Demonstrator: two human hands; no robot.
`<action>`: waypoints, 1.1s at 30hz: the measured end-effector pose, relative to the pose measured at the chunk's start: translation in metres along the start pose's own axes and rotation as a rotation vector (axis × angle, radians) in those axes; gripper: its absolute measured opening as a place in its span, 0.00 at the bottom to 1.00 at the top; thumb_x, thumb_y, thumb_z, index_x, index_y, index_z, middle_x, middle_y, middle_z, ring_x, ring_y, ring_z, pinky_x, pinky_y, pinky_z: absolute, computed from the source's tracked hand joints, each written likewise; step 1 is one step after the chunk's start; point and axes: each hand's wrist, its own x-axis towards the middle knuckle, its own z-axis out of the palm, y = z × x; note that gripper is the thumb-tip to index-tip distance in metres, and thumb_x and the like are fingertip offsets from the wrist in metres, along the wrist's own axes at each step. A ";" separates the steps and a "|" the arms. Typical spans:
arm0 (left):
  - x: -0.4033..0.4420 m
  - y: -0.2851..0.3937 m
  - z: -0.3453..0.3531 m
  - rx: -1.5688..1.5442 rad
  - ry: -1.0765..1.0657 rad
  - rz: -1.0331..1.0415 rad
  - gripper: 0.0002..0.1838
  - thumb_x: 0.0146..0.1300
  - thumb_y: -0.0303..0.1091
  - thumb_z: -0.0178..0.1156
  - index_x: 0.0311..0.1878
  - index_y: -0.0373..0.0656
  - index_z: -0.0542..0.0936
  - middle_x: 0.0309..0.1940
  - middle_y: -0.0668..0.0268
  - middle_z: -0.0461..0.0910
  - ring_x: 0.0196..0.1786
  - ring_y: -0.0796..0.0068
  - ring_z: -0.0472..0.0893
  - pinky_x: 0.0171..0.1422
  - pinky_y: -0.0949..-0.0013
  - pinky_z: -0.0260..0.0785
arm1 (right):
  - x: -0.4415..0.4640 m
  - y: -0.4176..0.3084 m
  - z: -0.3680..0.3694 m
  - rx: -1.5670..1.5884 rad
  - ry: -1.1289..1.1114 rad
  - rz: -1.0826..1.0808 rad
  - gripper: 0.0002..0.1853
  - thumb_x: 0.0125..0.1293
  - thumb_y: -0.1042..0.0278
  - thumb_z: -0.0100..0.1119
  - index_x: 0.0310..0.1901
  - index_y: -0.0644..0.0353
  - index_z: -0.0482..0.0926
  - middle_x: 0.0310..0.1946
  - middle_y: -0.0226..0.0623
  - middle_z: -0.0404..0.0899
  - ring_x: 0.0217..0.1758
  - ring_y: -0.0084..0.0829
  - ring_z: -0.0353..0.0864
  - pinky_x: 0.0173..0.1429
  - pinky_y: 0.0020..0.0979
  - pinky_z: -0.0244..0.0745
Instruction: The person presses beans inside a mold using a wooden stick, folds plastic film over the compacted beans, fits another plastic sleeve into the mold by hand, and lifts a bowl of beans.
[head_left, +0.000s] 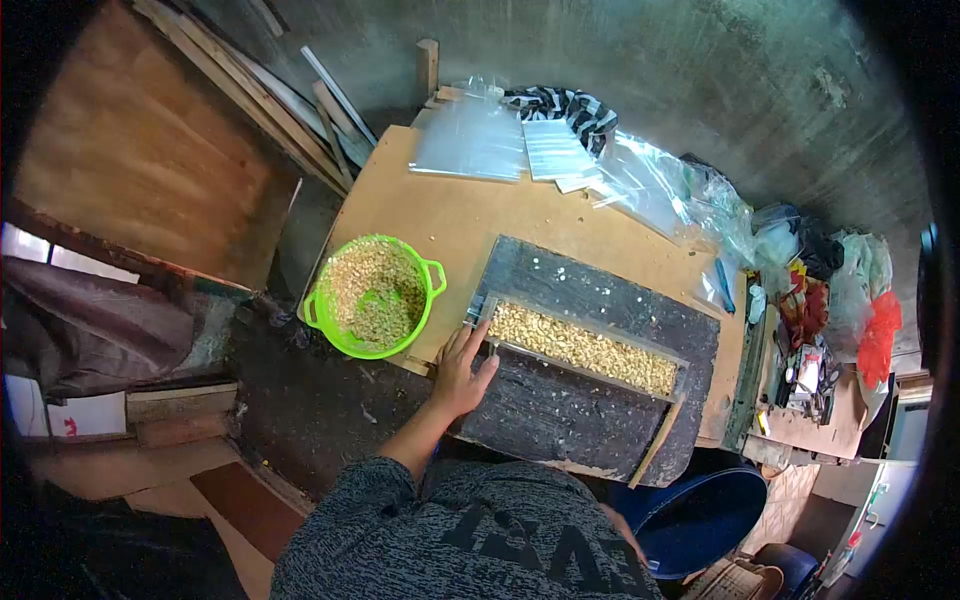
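Observation:
My left hand (460,378) rests at the left end of a long, narrow rectangular frame (590,378), its fingers stretched out and touching the end piece. Pale chopped pieces, perhaps nuts (580,347), fill the frame in a level layer. Beneath it lies a dark, worn board (540,405) dotted with crumbs. To the left of the hand stands a bright green plastic basket (433,290) holding more of the pale pieces. A thin wooden stick (657,440) lies at the frame's right end. Only a bit of skin shows beside my shirt on the right; my right hand is hidden.
Clear plastic bags (470,140) lie along the back of the wooden table (390,205). A blue-handled tool (725,285) is at its right. A large blue barrel (705,515) stands below the front edge. Planks (250,95) lean at the left.

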 end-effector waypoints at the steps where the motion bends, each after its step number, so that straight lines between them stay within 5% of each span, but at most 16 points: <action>1: 0.004 0.001 0.000 -0.007 -0.005 -0.002 0.36 0.71 0.48 0.56 0.77 0.40 0.63 0.71 0.44 0.68 0.73 0.40 0.65 0.77 0.46 0.54 | -0.003 0.003 0.005 0.000 -0.024 0.027 0.15 0.68 0.69 0.66 0.53 0.65 0.84 0.44 0.36 0.86 0.47 0.27 0.82 0.52 0.29 0.76; 8: 0.008 0.019 0.006 0.135 -0.059 0.173 0.37 0.73 0.48 0.53 0.79 0.37 0.59 0.78 0.48 0.59 0.80 0.46 0.57 0.79 0.39 0.46 | -0.027 0.011 0.004 -0.057 -0.089 0.334 0.17 0.70 0.68 0.65 0.57 0.66 0.82 0.49 0.36 0.85 0.51 0.27 0.81 0.57 0.30 0.75; 17: 0.004 0.022 0.015 0.260 -0.153 0.220 0.38 0.74 0.50 0.52 0.79 0.39 0.58 0.80 0.53 0.56 0.82 0.49 0.53 0.80 0.32 0.36 | -0.008 -0.013 -0.030 -0.315 -0.327 0.389 0.20 0.71 0.67 0.63 0.62 0.66 0.80 0.56 0.35 0.84 0.56 0.28 0.80 0.62 0.32 0.73; 22: 0.002 0.025 0.013 0.283 -0.181 0.260 0.37 0.73 0.52 0.53 0.78 0.41 0.60 0.80 0.56 0.57 0.83 0.52 0.53 0.81 0.34 0.36 | 0.036 -0.177 0.002 -0.571 -0.222 -0.034 0.21 0.71 0.61 0.63 0.61 0.61 0.80 0.51 0.46 0.86 0.52 0.38 0.86 0.56 0.38 0.79; 26: 0.001 0.025 0.016 0.272 -0.181 0.289 0.38 0.69 0.51 0.57 0.77 0.41 0.63 0.78 0.55 0.60 0.82 0.50 0.54 0.80 0.32 0.36 | 0.108 -0.225 0.057 -0.784 -0.001 -0.660 0.24 0.65 0.60 0.68 0.60 0.59 0.80 0.53 0.49 0.83 0.55 0.52 0.82 0.60 0.44 0.78; 28: 0.001 0.024 0.015 0.343 -0.220 0.295 0.39 0.69 0.52 0.56 0.77 0.42 0.62 0.78 0.56 0.59 0.82 0.50 0.53 0.80 0.32 0.36 | 0.152 -0.233 0.087 -0.856 0.004 -0.883 0.26 0.65 0.59 0.67 0.63 0.57 0.77 0.59 0.48 0.79 0.63 0.52 0.78 0.65 0.47 0.75; 31: 0.001 0.025 0.015 0.335 -0.227 0.289 0.39 0.68 0.53 0.56 0.78 0.45 0.61 0.79 0.56 0.57 0.82 0.48 0.51 0.80 0.31 0.35 | 0.201 -0.233 0.128 -0.936 -0.054 -0.946 0.29 0.69 0.51 0.61 0.67 0.55 0.74 0.65 0.49 0.73 0.72 0.52 0.69 0.74 0.49 0.66; 33: 0.002 0.035 0.005 0.438 -0.307 0.324 0.37 0.66 0.51 0.56 0.75 0.44 0.65 0.76 0.51 0.61 0.80 0.44 0.54 0.80 0.31 0.36 | 0.224 -0.227 0.145 -1.203 -0.039 -1.052 0.32 0.72 0.43 0.53 0.71 0.53 0.69 0.71 0.48 0.68 0.78 0.49 0.60 0.81 0.54 0.53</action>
